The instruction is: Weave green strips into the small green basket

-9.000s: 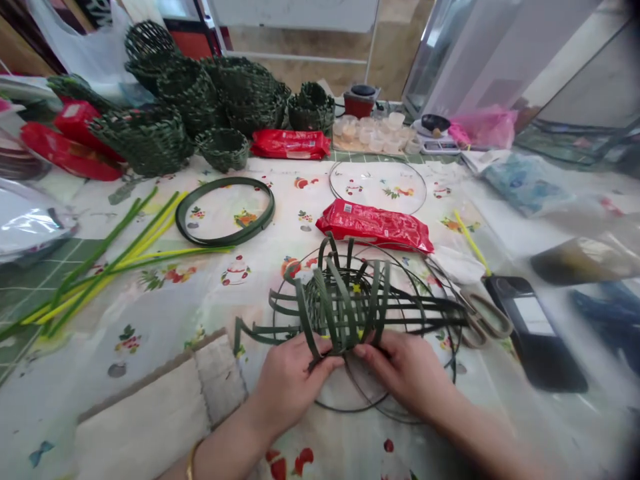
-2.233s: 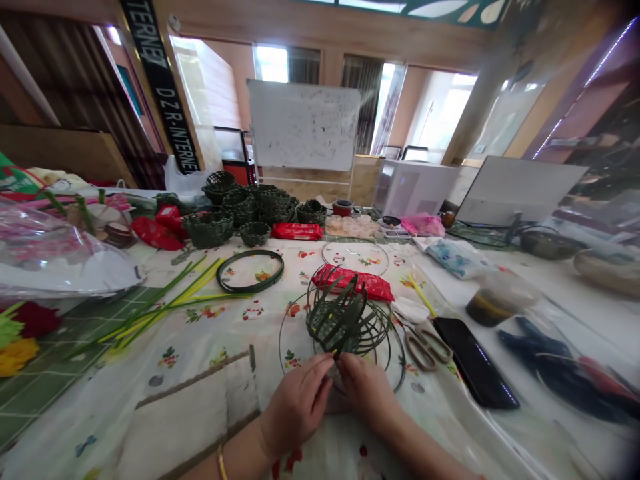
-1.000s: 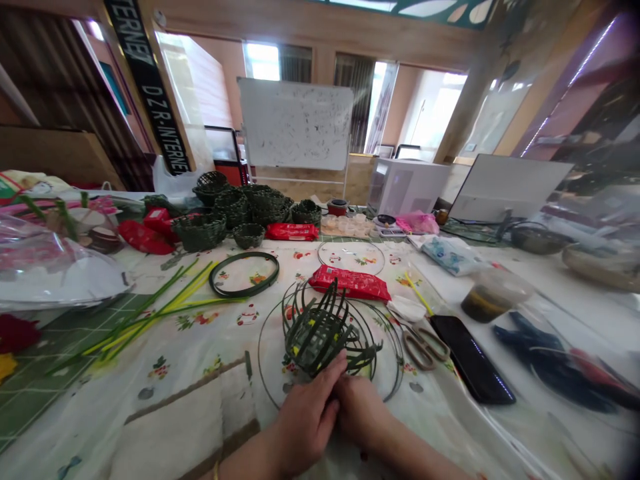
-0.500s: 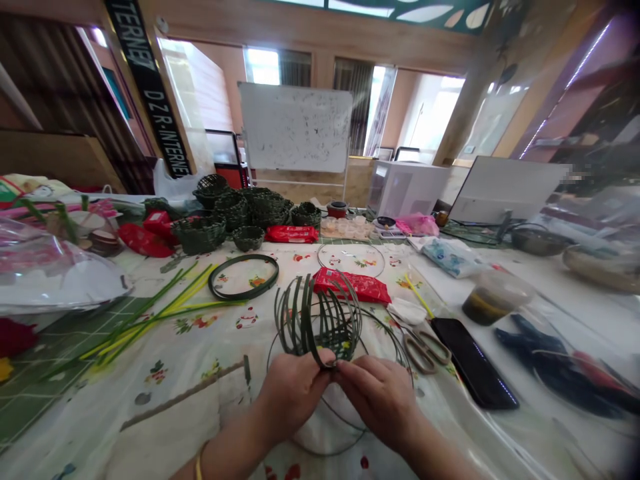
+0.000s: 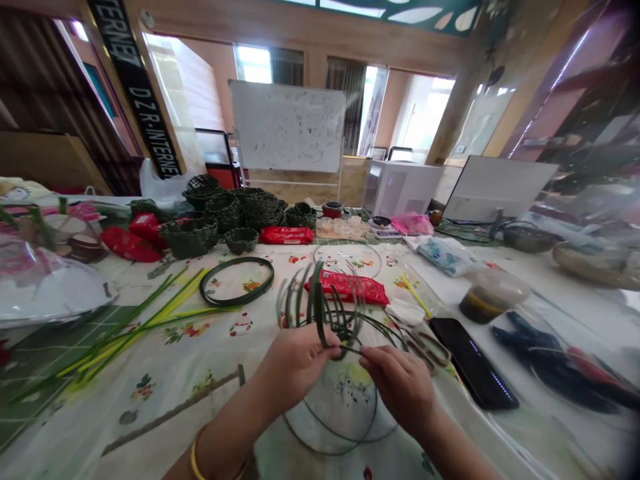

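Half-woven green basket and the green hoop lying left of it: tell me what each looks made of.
Half-woven basket: flat dark green strips, probably plastic or dyed reed; they hold stiff, even curves at uniform width. Hoop: seemingly the same flat green strip coiled into a ring, likely plastic strapping; the material is not certain.

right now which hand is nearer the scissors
Right. The right hand is just on the near side of the scissors, pinching a green strip; the left hand is farther left, gripping the half-woven green basket.
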A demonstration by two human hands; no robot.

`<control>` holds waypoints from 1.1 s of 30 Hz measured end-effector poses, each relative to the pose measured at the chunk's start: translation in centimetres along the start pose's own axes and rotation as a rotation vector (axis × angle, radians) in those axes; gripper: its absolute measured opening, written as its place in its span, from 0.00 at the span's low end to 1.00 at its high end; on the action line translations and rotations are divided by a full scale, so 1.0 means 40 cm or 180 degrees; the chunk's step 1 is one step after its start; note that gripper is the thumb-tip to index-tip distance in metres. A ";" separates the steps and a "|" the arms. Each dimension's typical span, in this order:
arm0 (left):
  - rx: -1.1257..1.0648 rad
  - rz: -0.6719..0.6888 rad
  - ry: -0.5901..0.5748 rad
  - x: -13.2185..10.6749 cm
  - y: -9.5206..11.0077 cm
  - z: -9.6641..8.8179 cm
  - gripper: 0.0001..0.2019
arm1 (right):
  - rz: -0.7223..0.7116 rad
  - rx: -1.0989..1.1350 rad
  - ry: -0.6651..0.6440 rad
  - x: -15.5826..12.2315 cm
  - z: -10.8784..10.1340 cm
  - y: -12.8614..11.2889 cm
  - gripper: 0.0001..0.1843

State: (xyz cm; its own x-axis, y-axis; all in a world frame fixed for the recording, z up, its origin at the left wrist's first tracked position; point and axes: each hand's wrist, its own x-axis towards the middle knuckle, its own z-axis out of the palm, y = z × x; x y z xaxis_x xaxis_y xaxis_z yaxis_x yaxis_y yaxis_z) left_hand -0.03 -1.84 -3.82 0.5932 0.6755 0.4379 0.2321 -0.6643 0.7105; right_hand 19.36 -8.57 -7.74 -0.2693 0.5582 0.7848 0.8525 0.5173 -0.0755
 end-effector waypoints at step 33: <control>0.0047 -0.0439 -0.0400 0.000 -0.052 -0.118 0.06 | 0.1818 0.1134 -0.2015 0.235 -0.097 0.113 0.25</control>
State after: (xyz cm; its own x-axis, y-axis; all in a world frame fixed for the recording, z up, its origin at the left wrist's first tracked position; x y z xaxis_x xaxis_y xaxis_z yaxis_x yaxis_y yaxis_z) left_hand -4.16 1.07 -2.68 0.6465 0.7158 0.2639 0.3285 -0.5734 0.7505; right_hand 22.43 -3.49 1.68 -0.1347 0.9863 0.0955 0.7712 0.1648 -0.6148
